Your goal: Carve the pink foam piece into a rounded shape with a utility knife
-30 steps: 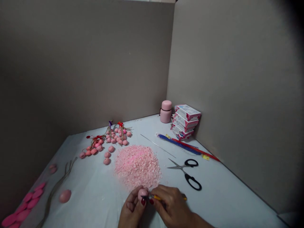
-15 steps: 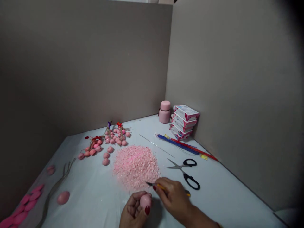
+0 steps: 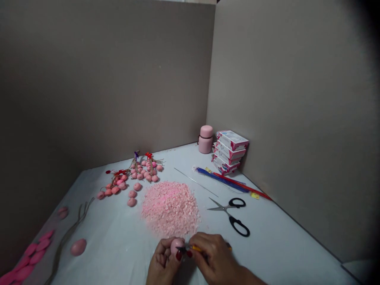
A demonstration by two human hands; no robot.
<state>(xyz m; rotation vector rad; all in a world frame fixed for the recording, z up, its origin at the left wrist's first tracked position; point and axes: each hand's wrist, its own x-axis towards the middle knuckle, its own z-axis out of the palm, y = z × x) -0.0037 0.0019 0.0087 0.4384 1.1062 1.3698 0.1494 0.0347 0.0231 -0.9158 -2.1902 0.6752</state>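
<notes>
Plain grey walls [image 3: 127, 79] close in my work, two of them meeting at a corner beyond the heap [image 3: 170, 208] of pink flakes, and one white table [image 3: 113, 241] spreads out around that heap. Beyond the heap and to its right I count one stack of boxes [image 3: 230, 152], at least four of them, and beside it one pink flask [image 3: 205, 144]. My two hands are at the heap's near edge: my left hand [image 3: 162, 261] is curled round one pink ball [image 3: 175, 243], and my right hand [image 3: 215, 253] grips one knife [image 3: 196, 248] with a yellow handle, its dark blade up against the ball; whether it bites in I cannot tell. Beyond the heap on the right lie some blue strips [image 3: 221, 180] and red strips [image 3: 249, 189]. Beyond its left side are three bunches [image 3: 115, 187] of beads with ribbon bows, two red and one purple. Right of the heap rests one pair of scissors [image 3: 225, 208], blades spread and pointing toward it, with one thin rod [image 3: 196, 182] farther off. Well left of the heap are some cords [image 3: 67, 236], one larger ball [image 3: 78, 247] and overlapping pink bars [image 3: 37, 257], at least six. Just left of the heap sit three small balls [image 3: 132, 194].
</notes>
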